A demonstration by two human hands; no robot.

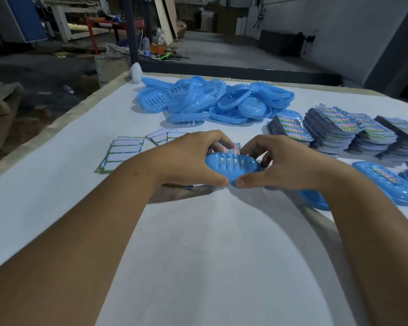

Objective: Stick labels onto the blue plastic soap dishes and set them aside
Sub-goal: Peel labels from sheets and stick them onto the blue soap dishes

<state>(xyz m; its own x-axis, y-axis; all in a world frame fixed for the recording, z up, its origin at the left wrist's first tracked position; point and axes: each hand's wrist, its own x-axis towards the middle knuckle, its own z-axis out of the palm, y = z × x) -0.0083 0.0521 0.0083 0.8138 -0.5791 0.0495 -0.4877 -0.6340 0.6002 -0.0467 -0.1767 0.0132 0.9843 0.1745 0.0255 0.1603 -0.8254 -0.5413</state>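
A blue slotted soap dish (233,165) is held just above the white table at its middle. My left hand (193,156) grips its left end, thumb under the near rim. My right hand (283,161) grips the right end. A colourful label (231,148) stands at the dish's far edge, pinched between the fingertips of both hands. A heap of unlabelled blue dishes (214,102) lies at the back. Labelled dishes (386,182) lie at the right, partly behind my right forearm.
Tall stacks of printed label sheets (344,130) stand at the right. Peeled backing sheets (123,154) lie left of my hands. A white egg-shaped object (136,72) sits at the far left corner. The table's left edge (52,128) runs diagonally.
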